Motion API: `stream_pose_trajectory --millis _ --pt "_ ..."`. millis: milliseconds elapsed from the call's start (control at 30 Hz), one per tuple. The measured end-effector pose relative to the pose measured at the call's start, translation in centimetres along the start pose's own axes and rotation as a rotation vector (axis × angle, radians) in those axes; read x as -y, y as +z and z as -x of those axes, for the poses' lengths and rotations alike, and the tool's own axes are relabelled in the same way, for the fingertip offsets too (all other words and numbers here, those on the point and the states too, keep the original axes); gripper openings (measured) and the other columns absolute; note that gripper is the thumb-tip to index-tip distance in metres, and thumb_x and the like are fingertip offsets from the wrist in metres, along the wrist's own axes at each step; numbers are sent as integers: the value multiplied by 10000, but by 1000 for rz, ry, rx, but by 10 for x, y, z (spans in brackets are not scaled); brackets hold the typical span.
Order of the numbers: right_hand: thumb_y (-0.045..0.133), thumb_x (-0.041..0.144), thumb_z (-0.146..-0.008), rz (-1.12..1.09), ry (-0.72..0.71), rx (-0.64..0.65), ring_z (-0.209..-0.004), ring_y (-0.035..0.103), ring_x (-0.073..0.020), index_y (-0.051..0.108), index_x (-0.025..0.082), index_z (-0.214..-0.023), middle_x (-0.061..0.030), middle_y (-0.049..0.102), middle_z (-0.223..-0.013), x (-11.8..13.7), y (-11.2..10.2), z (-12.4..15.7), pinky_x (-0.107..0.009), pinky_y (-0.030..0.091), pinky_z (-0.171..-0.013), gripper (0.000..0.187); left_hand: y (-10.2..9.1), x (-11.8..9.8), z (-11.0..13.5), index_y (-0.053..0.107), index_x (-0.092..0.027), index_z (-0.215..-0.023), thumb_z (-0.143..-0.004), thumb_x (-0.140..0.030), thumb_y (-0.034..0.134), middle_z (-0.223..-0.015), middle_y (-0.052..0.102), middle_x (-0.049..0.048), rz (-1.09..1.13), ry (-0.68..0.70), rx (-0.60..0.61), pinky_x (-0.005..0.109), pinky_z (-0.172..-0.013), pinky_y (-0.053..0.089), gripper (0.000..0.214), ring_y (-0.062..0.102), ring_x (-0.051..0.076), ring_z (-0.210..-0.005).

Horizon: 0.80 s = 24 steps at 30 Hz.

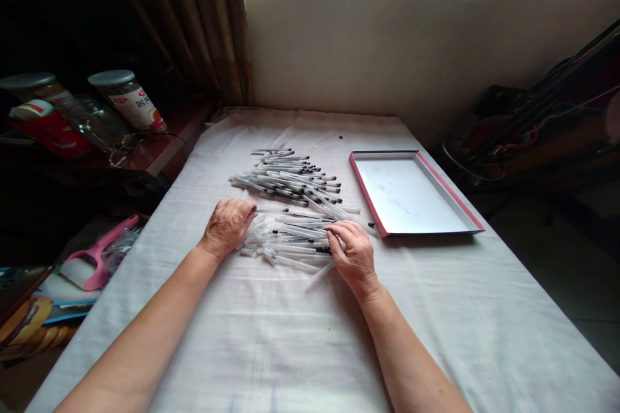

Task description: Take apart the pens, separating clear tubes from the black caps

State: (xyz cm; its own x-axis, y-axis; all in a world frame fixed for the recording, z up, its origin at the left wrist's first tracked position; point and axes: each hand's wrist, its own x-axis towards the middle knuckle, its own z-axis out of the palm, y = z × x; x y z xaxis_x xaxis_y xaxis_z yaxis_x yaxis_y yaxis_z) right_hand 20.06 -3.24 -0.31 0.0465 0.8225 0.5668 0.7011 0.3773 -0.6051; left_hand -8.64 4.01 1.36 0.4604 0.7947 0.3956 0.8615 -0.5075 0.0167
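Note:
My left hand point(228, 227) is closed in a pinch at the left side of the near heap. A thin dark tip shows at its fingertips, but what it belongs to is too small to name. Thumb and forefinger of my right hand point(353, 251) pinch the right end of a slim dark pen refill over the heap. Between both hands lie loose clear pen barrels point(295, 248) and small clear plastic pieces point(249, 239), partly covered by my fingers. Just beyond them is a larger pile of clear pens with black ends point(285, 177), mostly pointing right.
A shallow white box lid with pink sides point(411, 193) lies to the right on the white tablecloth point(232, 342). A small black piece point(371, 225) sits beside it. Left of the table are jars point(130, 100) on a wooden stand and a pink-handled tool point(99, 258).

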Motion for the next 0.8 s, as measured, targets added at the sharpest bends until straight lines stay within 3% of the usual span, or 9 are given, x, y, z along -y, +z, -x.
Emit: stream_pose_trajectory --millis 133,267,533,800 --pt "552 308 -921 -72 -25 58 -923 646 -237 738 244 -915 -66 746 -905 13 1 0 -422 495 -884 197 -6 -36 34 595 -208 -1018 -974 -305 436 -900 701 77 102 21 -111 344 -839 455 192 641 215 -864" --pt "552 315 -924 -136 -54 126 -888 648 -229 735 244 -881 -56 747 -853 23 2 1 -411 496 -856 201 -6 -60 48 587 -209 -1012 -975 -292 455 -903 718 71 143 20 -167 329 -830 458 161 655 212 -869" --pt "605 268 -887 -278 -20 103 -802 662 -209 732 234 -822 -53 742 -795 26 7 4 -377 518 -785 147 -5 -67 47 593 -213 -985 -982 -299 456 -898 724 67 133 24 -191 321 -821 468 162 673 205 -852" --pt "632 231 -865 -370 10 115 -858 669 -213 759 251 -874 -50 765 -855 24 5 3 -397 518 -847 129 -5 -67 52 616 -204 -961 -996 -329 437 -840 726 47 287 27 -179 290 -753 504 221 681 184 -787"
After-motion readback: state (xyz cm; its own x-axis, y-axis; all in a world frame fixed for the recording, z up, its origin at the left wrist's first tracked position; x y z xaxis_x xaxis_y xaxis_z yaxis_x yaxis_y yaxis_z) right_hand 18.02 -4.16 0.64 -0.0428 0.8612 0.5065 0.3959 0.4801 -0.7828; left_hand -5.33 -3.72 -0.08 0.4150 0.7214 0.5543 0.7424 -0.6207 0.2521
